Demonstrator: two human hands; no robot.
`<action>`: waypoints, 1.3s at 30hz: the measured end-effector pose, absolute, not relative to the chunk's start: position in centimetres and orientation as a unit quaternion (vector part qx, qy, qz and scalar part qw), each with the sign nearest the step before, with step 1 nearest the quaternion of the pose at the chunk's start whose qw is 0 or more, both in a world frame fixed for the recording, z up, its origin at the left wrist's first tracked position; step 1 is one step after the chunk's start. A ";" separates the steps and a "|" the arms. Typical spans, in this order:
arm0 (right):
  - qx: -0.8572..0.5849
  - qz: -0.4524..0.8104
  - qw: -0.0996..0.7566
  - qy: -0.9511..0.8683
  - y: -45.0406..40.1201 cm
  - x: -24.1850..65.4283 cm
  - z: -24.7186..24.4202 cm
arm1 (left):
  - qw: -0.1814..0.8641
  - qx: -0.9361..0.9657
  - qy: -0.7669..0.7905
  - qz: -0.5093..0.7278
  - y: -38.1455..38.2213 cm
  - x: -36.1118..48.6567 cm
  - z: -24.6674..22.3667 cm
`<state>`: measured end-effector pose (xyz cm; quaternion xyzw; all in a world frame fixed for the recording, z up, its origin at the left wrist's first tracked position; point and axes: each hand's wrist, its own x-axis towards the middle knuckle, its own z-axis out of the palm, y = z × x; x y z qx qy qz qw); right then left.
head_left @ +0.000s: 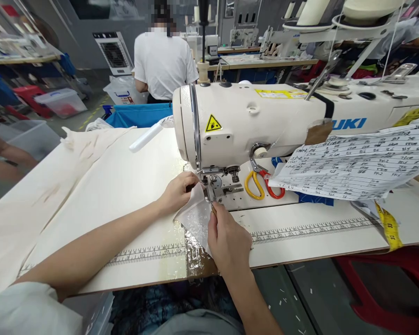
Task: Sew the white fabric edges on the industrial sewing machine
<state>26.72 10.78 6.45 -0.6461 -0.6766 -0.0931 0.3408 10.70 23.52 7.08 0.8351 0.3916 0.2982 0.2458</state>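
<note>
A small pale pink fabric piece (195, 215) lies at the needle area of the white sewing machine (244, 121). My left hand (177, 191) is at the fabric's upper left edge, its fingers closed together on the cloth close to the presser foot. At the right of the fabric, my right hand (228, 235) is closed round a thin tool (213, 209), whose metal tip points at the needle area. The fingertips of both hands are partly hidden.
Scissors (254, 186) with yellow and red handles lie right of the needle. Written sheets (356, 163) hang before the machine arm. A yellow tape measure (390, 228) drapes at the right edge. Pale cloth (73, 163) covers the table's left. A person (165, 65) sits beyond.
</note>
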 end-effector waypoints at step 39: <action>-0.658 -0.066 0.323 -0.677 10.7 26.7 6.7 | 0.223 0.842 0.379 0.314 23.6 10.6 6.9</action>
